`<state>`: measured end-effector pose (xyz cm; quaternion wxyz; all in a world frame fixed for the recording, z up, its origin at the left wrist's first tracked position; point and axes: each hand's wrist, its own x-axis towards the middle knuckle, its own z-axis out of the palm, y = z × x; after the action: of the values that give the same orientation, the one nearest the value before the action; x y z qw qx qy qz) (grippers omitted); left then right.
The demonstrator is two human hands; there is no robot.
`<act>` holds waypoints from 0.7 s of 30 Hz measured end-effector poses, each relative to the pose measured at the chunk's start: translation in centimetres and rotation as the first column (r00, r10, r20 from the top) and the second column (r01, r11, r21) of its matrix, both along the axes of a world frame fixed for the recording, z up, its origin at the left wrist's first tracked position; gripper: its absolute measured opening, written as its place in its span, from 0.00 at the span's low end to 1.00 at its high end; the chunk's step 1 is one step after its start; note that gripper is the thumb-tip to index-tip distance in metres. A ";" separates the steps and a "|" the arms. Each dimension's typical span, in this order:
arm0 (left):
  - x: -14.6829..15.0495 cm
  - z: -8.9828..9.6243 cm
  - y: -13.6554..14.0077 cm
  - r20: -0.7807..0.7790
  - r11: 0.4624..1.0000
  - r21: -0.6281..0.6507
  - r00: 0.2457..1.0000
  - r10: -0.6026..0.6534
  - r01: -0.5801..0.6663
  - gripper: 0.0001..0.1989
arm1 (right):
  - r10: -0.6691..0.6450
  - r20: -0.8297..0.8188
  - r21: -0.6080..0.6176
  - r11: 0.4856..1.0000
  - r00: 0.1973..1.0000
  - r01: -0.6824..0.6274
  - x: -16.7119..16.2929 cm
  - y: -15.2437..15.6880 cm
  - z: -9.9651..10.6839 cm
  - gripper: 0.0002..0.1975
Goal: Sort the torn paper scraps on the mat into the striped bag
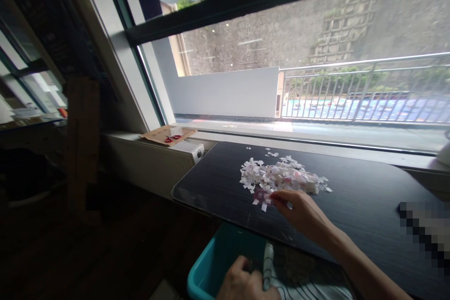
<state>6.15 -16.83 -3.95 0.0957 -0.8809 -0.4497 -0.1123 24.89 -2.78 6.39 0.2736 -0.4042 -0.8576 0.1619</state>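
My right hand [290, 204] is over the near edge of a pile of small white paper scraps [277, 174] on the dark table. Its thumb and fingers pinch a flat pinkish piece [261, 195] with a rounded edge; its exact kind is unclear. A few scraps lie against and beneath that piece. Below the table edge stands a teal bin [202, 269]. My left hand [242, 282] is at the bin's near side with fingers curled, apparently around its rim; the grip itself is partly hidden.
The dark table [207, 183] stands against a window with a railing [372, 91] outside. Red-handled scissors [173, 138] lie on brown paper [151, 136] on the sill, beside a radiator [188, 150]. Striped cloth [298, 281] is below the table edge. A blurred-out object [427, 225] is at right.
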 end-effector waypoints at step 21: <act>1.1 3.5 0.2 -0.075 0.968 0.234 0.995 -0.072 0.088 0.06 | -0.091 0.092 0.039 0.995 0.992 0.087 4.1 -1.4 0.6 0.14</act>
<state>7.30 -16.63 -0.45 0.2104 -0.8838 -0.3938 -0.1398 28.96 -4.16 6.99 0.2471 -0.4444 -0.8533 0.1155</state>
